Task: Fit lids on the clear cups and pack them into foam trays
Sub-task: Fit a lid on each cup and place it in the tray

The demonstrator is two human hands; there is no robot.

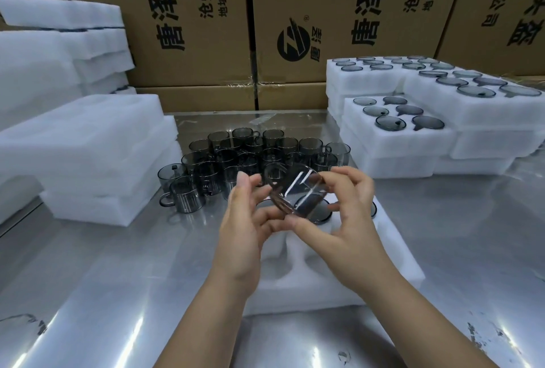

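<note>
Nearest the lens: two bare forearms over the steel worktop (88, 294), converging toward centre frame.

Far left: stack of white foam slabs (88, 155), resting on the worktop.

Right of the stack: cluster of smoky clear cups (250, 151) with handles, upright, standing close together on the worktop.

Left grip (247, 220): curls loosely against the left side of the held cup (298, 190). Lower fingers touch its underside. Thumb and forefinger stand just beside the rim.

Held cup: tilted and raised above the foam tray (389, 252). Blurred, so cannot tell whether a lid is fitted.

Right grip (345, 214): pinches the held cup, thumb on the upper wall, fingers beneath.

Foam tray: lies flat on the worktop under both grips, with dark round shapes in its far pockets.

Far right: stacked foam trays (413, 143) with lidded cups (390, 123) seated in the pockets.

Along the back: printed cardboard cartons (191, 43), standing edge to edge.
</note>
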